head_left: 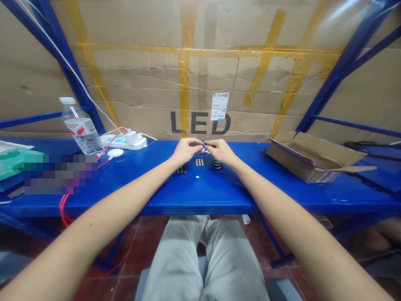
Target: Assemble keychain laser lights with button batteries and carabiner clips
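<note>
At the far middle of the blue table [200, 192], my left hand [188, 149] and my right hand [221, 151] almost meet, their fingers bent and thumbs pointing inward. Both are closed at the fingertips over small shiny pieces [205, 149]; what exactly they pinch is too small to make out. Just in front lies a tight block of small round metallic pieces [199, 162] set in rows. Beneath my right hand sits a green and dark looped bundle [216, 164]. Several short dark sticks [181, 171] lie partly hidden by my left wrist. A small white disc [197, 177] rests nearer to me.
On the left stand a water bottle [82, 127], a white power strip [125, 141] with a plug and a round white piece [115, 153] on a red cable. An open cardboard box [288, 163] is at the right. Behind rises a large taped cardboard sheet [150, 92] marked LED.
</note>
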The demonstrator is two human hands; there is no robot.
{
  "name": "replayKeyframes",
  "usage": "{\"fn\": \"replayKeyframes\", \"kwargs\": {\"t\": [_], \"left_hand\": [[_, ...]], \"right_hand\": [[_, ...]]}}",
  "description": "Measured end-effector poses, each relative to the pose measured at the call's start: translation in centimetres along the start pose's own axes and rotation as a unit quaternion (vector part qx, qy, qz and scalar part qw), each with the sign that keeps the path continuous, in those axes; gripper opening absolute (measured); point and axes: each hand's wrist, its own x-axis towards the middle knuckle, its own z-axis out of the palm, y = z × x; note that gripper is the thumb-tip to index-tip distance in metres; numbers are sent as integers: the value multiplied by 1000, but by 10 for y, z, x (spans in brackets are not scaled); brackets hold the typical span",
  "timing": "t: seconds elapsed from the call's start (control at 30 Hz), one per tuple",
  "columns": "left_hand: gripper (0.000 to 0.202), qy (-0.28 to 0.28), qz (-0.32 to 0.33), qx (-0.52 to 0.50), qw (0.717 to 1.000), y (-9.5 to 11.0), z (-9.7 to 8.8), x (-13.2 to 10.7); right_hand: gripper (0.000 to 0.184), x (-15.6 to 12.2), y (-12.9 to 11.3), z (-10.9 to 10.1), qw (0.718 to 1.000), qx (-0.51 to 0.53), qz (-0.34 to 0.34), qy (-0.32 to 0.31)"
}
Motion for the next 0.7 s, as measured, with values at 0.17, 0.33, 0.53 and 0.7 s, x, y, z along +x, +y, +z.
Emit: {"fn": "replayKeyframes", "kwargs": {"t": [0.17, 0.33, 0.53, 0.7], "left_hand": [[11, 17, -24, -32, 999, 0, 2, -1], [11, 10, -28, -38, 999, -1, 3, -1], [6, 45, -23, -2, 999, 0, -11, 7], [8, 113, -69, 27, 991, -6, -45, 17]], "right_hand": [[28, -1, -8, 5, 993, -120, -15, 15], [28, -2, -13, 5, 988, -157, -8, 10], [28, 1, 3, -11, 992, -101, 70, 23], [31, 0, 23, -32, 972, -140, 179, -61]]}}
